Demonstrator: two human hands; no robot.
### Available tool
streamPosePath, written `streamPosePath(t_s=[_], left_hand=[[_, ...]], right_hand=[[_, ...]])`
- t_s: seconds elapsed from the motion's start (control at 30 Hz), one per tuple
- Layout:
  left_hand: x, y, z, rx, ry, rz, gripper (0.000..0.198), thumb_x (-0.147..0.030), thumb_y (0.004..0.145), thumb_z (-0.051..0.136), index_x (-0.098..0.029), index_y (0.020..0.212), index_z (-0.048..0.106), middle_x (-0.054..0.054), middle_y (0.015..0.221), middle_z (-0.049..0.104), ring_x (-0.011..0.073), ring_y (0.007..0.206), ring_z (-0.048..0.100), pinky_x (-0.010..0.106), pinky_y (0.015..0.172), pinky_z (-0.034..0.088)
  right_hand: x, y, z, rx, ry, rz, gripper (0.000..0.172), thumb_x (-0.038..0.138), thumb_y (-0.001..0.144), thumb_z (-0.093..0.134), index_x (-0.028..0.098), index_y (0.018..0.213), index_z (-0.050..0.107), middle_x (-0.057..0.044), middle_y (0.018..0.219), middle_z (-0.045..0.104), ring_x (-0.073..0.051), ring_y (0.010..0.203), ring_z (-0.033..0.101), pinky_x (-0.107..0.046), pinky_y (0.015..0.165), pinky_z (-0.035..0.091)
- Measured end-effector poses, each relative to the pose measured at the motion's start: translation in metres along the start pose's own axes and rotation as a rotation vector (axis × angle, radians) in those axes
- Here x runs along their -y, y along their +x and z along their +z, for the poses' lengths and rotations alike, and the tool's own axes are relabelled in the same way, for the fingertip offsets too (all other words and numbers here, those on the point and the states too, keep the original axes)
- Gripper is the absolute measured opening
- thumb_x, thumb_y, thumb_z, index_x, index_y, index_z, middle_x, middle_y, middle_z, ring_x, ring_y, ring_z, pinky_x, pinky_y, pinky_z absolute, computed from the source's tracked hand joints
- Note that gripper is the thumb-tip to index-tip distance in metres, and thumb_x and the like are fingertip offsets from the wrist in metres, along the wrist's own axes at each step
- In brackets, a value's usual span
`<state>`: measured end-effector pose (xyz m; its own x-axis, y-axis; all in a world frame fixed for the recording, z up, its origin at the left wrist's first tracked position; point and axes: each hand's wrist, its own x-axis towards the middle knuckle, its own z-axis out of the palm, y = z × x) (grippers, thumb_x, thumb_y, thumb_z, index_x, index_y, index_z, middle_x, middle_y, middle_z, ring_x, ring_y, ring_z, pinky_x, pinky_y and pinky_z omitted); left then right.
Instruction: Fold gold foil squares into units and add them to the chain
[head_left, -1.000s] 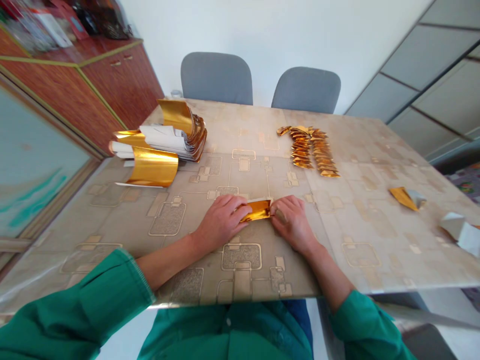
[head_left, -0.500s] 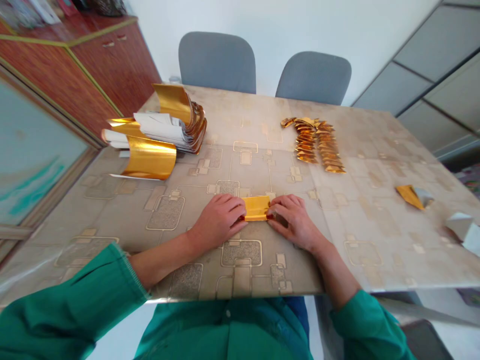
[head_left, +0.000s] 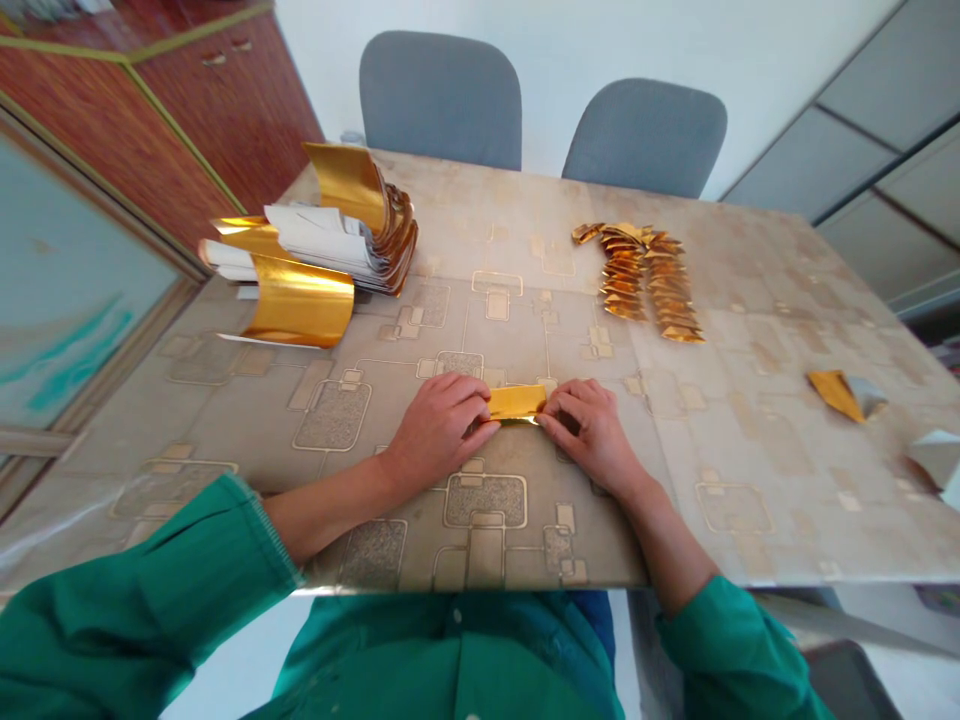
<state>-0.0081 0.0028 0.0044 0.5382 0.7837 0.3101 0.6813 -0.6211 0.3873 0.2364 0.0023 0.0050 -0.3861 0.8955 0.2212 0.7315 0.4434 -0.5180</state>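
A small folded strip of gold foil paper [head_left: 517, 402] lies between my two hands, just above the table in front of me. My left hand [head_left: 444, 425] pinches its left end with thumb and fingers. At the right end, my right hand [head_left: 589, 428] grips it the same way. The strip's gold side faces up, and a crease runs along its near edge. My fingertips hide both ends of it.
Stacked gold and white foil paper sheets [head_left: 304, 305] lie at the left. Two rows of folded gold paper pieces [head_left: 624, 285] stand at the back right. A gold scrap [head_left: 836, 394] and a whitish paper piece [head_left: 937, 460] lie far right. Two grey chairs [head_left: 441, 105] stand behind the patterned tablecloth [head_left: 420, 500].
The strip looks narrower from front to back, its near edge folded differently. Both hands still grip its ends. My view has tilted slightly downward.
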Motion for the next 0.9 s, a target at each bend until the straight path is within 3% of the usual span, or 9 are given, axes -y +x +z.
streamPosePath(t_s=[0.53,0.9], left_hand=[[-0.004,0.0042,-0.0028,0.001,0.041,-0.086,0.017,-0.026,0.084,0.073,-0.018,0.073,0.063,0.008,0.125,0.066,0.0277,0.111,0.057,0.048,0.098,0.043],[-0.0024,0.0042,-0.0015,0.025,0.037,-0.12,0.016,-0.027,0.084,0.073,-0.018,0.073,0.064,0.011,0.139,0.059,0.0304,0.128,0.052,0.058,0.11,0.035]], right_hand=[[0.0097,0.0037,0.0057,-0.047,-0.14,0.075,0.016,0.029,0.088,0.066,0.022,0.075,0.059,-0.001,0.083,0.061,-0.021,0.087,0.05,-0.035,0.081,0.031],[0.0109,0.0057,0.0086,-0.056,-0.233,0.096,0.023,0.033,0.091,0.062,0.022,0.071,0.058,-0.002,0.08,0.061,-0.021,0.084,0.049,-0.036,0.078,0.028]])
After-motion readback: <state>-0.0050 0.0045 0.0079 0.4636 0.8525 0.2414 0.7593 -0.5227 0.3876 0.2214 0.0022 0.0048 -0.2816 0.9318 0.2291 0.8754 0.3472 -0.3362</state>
